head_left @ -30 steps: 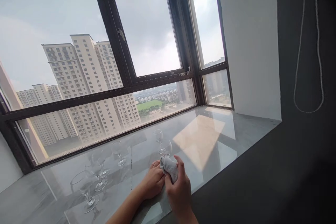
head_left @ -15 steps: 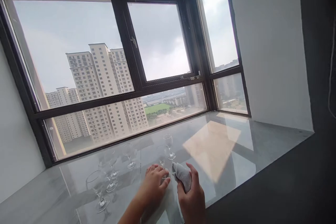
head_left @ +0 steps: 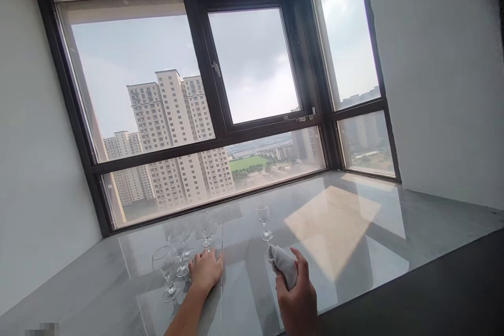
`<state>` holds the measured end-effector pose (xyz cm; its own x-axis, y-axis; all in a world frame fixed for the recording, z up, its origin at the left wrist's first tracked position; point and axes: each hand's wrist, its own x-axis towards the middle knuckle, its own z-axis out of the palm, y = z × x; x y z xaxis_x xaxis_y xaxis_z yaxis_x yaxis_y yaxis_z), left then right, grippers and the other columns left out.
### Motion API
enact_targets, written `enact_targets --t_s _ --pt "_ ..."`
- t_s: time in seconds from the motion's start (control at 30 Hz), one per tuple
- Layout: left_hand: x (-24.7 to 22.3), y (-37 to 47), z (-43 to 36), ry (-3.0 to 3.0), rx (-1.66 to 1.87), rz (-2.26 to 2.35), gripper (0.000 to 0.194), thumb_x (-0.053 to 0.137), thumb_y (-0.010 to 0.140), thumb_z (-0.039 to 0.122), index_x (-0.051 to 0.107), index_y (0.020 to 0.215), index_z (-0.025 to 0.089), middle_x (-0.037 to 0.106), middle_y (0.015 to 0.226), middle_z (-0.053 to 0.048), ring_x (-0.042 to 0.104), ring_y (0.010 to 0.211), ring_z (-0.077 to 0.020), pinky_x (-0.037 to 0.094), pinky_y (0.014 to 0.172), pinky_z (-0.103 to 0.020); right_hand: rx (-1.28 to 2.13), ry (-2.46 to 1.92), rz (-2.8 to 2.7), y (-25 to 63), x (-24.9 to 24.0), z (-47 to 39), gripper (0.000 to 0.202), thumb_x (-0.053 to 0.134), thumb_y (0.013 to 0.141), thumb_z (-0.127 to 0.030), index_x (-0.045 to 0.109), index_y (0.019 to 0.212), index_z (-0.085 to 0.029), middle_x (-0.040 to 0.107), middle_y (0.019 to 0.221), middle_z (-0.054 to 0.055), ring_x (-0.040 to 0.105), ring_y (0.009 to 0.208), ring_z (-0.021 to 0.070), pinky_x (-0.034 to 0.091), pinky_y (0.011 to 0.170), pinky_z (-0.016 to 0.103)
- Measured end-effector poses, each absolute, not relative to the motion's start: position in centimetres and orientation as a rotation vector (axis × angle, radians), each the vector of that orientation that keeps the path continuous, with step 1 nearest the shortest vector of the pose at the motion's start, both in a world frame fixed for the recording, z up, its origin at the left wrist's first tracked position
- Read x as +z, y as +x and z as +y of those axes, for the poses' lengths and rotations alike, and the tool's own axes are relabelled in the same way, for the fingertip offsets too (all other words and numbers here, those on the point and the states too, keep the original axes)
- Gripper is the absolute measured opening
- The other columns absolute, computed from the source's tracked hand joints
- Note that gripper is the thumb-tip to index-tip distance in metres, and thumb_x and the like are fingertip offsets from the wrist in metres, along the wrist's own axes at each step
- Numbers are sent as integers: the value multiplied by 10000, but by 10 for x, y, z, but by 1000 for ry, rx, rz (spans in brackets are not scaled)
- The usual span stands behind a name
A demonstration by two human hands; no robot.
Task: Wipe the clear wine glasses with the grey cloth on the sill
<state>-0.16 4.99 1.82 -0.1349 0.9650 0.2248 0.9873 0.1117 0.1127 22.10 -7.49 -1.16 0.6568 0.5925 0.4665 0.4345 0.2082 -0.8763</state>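
Under a dark window frame (head_left: 202,52), a glossy grey surface (head_left: 246,283) carries stemmed glasses (head_left: 167,265), with one lone glass (head_left: 263,215) standing apart.
The right hand (head_left: 297,294) is nearer the lone glass, its fingers wrapped round a bunched grey cloth (head_left: 285,266); this sits just right of that glass on the near side, long axis slanting toward its foot. The left hand (head_left: 207,269) lies to the lone glass's left, beside the other glasses, fingers slightly spread and pointing away; whether they pinch a glass cannot be told.
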Motion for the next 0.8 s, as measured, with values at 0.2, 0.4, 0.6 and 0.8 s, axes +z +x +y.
enact_targets --t_s 0.2,0.4,0.6,0.8 --pt "16 1 43 -1958 -357 -2310 550 355 910 534 619 1295 241 572 1396 -131 458 1312 -371 230 1110 -589 149 -1397 -953 222 -11 -76 501 487 814 -333 486 1306 -236 722 1118 114 717 935 312 548 685 351" --pt "15 -13 43 -1980 -448 -2354 542 388 906 524 579 1327 241 548 1417 -127 432 1336 -357 224 1121 -591 160 -1463 -910 219 -9 -75 478 457 827 -367 506 1289 -254 733 1033 117 713 795 315 509 576 336" --pt "19 -20 42 -1913 -464 -2378 451 381 922 438 606 1266 251 597 1349 -104 485 1289 -309 306 1094 -510 144 -1444 -922 221 -9 -77 469 470 807 -355 504 1266 -267 735 1028 93 715 812 308 519 608 340" --pt "12 -15 41 -1875 -415 -2401 477 445 894 429 582 1314 248 547 1392 -142 451 1321 -348 291 1091 -533 132 -1436 -891 218 -14 -70 457 447 825 -358 495 1271 -269 736 1041 98 719 875 326 526 646 360"
